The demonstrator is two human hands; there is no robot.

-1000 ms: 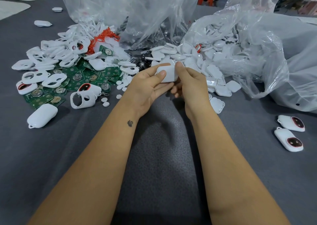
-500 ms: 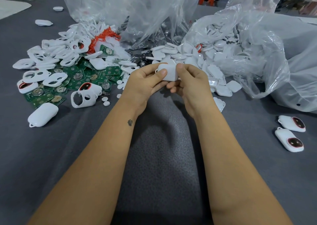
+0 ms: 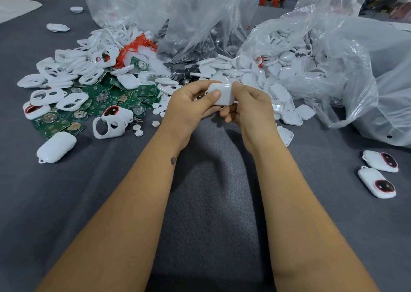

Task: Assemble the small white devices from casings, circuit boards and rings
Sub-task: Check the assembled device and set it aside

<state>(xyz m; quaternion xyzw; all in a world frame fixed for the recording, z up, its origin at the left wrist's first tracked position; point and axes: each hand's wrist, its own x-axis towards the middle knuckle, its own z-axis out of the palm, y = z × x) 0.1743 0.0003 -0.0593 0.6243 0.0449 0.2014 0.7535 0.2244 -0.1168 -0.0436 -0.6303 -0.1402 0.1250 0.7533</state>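
White casing (image 3: 222, 93) sits pinched between both hands above the bench (image 3: 209, 180) — left hand (image 3: 189, 107) thumb on its face, right hand (image 3: 253, 109) fingers curled round its right edge — long axis pointing away.

White rounded casing (image 3: 221, 93) pinched between both hands – green circuit boards (image 3: 100, 104) heaped left

Grey cloth-covered table (image 3: 211, 202)

Circuit boards (image 3: 97, 104) lie left of the hands (image 3: 222, 107), bagged casings (image 3: 289, 69) behind right.
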